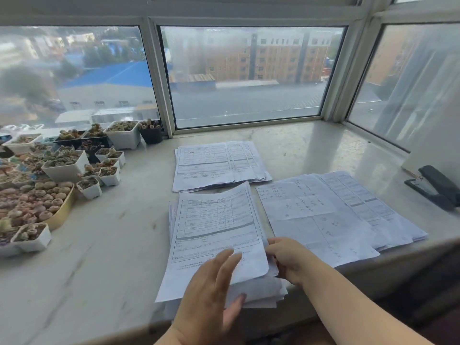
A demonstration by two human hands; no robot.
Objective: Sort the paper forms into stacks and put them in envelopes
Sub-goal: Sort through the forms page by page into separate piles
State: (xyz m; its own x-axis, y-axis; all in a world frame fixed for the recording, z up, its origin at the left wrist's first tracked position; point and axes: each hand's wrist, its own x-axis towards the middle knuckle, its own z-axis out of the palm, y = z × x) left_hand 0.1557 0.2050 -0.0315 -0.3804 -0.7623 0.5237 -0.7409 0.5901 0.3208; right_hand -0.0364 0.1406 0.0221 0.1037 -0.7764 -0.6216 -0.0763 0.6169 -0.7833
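We are sorting on pale marble sill, largest first:

- right fanned stack of white printed forms lying sorted;
- far stack of ruled forms lying sorted;
- near unsorted pile remaining.

Left hand pressing flat, fingers straight; right hand pinching top sheet edge. No envelopes showing; we judge roughly midway.
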